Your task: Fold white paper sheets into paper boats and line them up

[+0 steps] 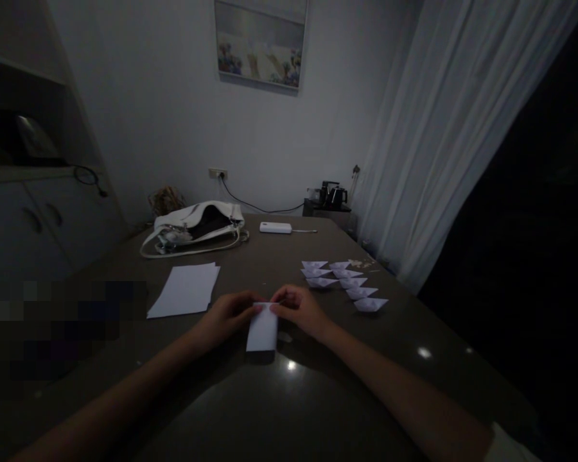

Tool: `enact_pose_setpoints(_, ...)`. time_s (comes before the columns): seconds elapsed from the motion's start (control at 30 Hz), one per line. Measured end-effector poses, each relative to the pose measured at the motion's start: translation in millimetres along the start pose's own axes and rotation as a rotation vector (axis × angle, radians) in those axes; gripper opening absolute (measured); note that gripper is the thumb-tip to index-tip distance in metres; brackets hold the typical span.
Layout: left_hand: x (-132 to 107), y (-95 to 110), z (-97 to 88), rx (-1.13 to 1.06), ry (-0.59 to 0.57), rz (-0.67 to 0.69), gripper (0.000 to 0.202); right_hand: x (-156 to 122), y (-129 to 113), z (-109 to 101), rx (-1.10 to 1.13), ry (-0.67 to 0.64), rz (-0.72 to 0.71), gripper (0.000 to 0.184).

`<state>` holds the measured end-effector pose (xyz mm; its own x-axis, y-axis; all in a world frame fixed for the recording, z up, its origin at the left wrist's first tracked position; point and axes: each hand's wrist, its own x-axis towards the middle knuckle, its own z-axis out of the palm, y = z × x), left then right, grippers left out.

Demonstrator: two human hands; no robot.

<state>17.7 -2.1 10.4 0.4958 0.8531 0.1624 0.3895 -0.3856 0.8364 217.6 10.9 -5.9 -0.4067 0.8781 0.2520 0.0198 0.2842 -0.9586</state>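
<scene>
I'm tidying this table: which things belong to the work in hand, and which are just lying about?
Likely the work:
folded paper, pinched by left hand and right hand
loose sheets
paper boats

Likely lying about:
white bag
white device with cable

- Between the fingers (289, 293) I see a folded sheet (262, 331) of smooth, matt white paper.
- Left of them, loose sheets (185, 289): flat matt paper.
- Right, small boats (352, 282): creased matt paper.
- Beneath, a dark tabletop (250, 414): smooth, glossy.
- Beyond, a white bag (176, 221): leather-like.
- Far right, a curtain (414, 128): sheer cloth.
</scene>
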Motion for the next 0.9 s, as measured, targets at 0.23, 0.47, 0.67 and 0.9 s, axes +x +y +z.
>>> enact_pose_setpoints(0.23, 1.7, -1.8, -1.1, -0.082, 0.097, -0.033, 0.040, 1.0, 3.6, 2.8, 0.103, 0.008, 0.081, 0.038)
enact_pose_setpoints(0.47, 1.6, 0.2, -3.0, -0.127, 0.173, -0.059, 0.041, 0.5, 9.1, 4.0, 0.104, -0.016, 0.135, 0.038)
enact_pose_setpoints(0.67, 2.0, 1.3, -2.3, -0.117, 0.180, -0.062, 0.041, 1.8, 7.9, 2.7, 0.111, -0.002, 0.132, 0.037)
enact_pose_setpoints(0.9, 2.7, 0.5, -5.2, -0.084, 0.207, -0.050, 0.036, 3.3, 8.4, 1.6, 0.124, 0.030, 0.131, 0.036)
